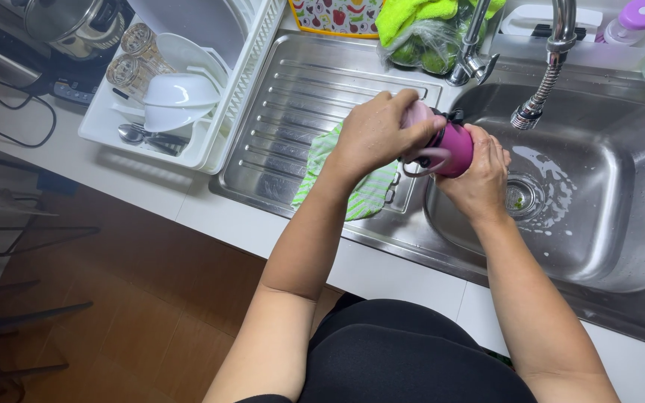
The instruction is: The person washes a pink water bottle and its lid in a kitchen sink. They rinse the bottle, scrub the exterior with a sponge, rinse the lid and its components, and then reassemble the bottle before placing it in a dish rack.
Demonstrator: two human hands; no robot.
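Magenta bottle: a small magenta plastic bottle with a dark strap loop (451, 148) is held over the near left rim of the sink basin, tilted on its side, top toward the left.
Left hand: the left hand (379, 133) is clenched over the bottle's paler pink top end, fingers wrapped around it.
Right hand: the right hand (481, 173) grasps the bottle's body from the right and below, fingers curled behind it.
Sink: the stainless steel sink basin (621, 224) lies to the right, with white foam streaks near the round drain (522, 197).
Tap: a chrome tap with a flexible ribbed spout (539, 97) hangs over the far side of the basin, just beyond the bottle.
Cloth: a green-and-white striped cloth (360, 195) lies on the ribbed steel draining board (300, 112), directly under the left wrist.
Rack: a white plastic dish rack (210, 142) stands far left, holding 2 clear glasses (132, 56), white bowls (181, 93) and metal spoons (143, 136).
Far edge: a clear bag of green fruit (419, 48) sits behind the tap base, under a bright yellow-green cloth (412, 11).
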